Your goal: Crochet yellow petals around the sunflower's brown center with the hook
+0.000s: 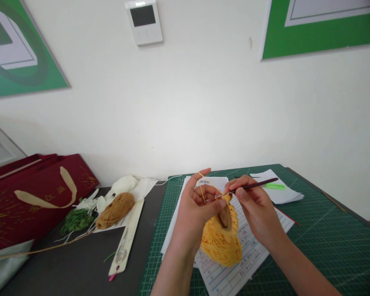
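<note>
My left hand [195, 201] pinches the top of a yellow crochet piece [233, 216], with a strand of yellow yarn [201, 187] looped over its raised index finger. Between the fingers of my right hand [257, 205] is a crochet hook [254, 185] with a dark handle. The metal tip of the hook reaches left to the stitches at my left fingertips. Just below both hands is a ball of yellow yarn [222, 248], with a brownish hollow above it. My left fingers partly hide the crochet piece, and I cannot tell exactly where it ends and the ball begins.
Printed sheets [228, 281] lie on a green cutting mat [327, 246]. White paper [276, 195] with a bright green pen-like item [274, 186] is behind my right hand. At left are brown yarn [115, 210], green yarn [77, 220], white yarn [125, 183], a ruler [128, 242] and a red gift bag [33, 197].
</note>
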